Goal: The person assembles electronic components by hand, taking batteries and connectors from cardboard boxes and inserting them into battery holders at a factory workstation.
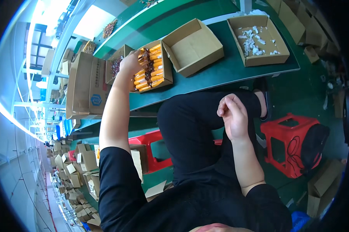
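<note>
My left hand [131,63] reaches over the left edge of a cardboard box [167,73] filled with rows of orange tube-shaped pieces [156,66] with dark brown ends. Its fingers bend down by the orange pieces, and the fingertips are hidden. Above my thigh, my right hand [234,118] is raised with the palm turned up. The fingers are curled in toward the thumb; anything small between them cannot be made out. Left of the orange pieces is a smaller box [125,51] of dark red bits, partly behind my left hand.
An open carton [194,50] stands beside the orange pieces on the green table [232,73]. Farther right, a shallow box [265,60] holds white scraps. A large carton [81,85] stands at the left. A red stool [288,145] is on the floor at right.
</note>
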{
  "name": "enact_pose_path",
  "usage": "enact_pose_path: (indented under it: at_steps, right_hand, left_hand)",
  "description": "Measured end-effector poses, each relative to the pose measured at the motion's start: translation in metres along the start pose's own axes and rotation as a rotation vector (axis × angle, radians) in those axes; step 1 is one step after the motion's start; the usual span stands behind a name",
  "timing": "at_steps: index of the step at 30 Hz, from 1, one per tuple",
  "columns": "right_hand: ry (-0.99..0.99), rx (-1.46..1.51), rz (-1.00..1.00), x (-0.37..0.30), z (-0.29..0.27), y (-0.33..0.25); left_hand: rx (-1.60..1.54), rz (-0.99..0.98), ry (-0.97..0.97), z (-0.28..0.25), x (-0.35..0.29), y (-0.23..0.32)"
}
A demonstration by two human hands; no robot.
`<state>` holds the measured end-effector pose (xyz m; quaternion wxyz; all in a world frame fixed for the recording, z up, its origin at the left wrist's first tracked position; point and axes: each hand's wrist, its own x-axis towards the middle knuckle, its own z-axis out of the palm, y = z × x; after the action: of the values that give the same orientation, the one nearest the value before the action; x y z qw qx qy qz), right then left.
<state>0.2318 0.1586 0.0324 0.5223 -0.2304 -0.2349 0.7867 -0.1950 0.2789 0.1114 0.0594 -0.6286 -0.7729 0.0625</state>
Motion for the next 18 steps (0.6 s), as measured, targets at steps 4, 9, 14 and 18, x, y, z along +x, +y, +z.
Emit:
enact_pose_path:
  at_steps: [4, 9, 14, 18]
  right_hand:
    - [0.049, 0.007, -0.006, 0.009, -0.011, 0.002]
    - [0.071, 0.011, 0.017, 0.015, -0.015, 0.003]
    - [0.08, 0.022, 0.008, 0.02, -0.019, 0.005]
    - [0.079, 0.048, 0.026, 0.019, -0.019, 0.006]
  left_hand:
    - [0.086, -0.026, -0.11, 0.004, 0.011, -0.001]
    - [0.146, -0.092, -0.147, 0.014, 0.028, -0.012]
    - [0.154, -0.123, -0.239, 0.0, 0.032, -0.01]
    - [0.265, -0.061, -0.255, 0.004, 0.042, -0.012]
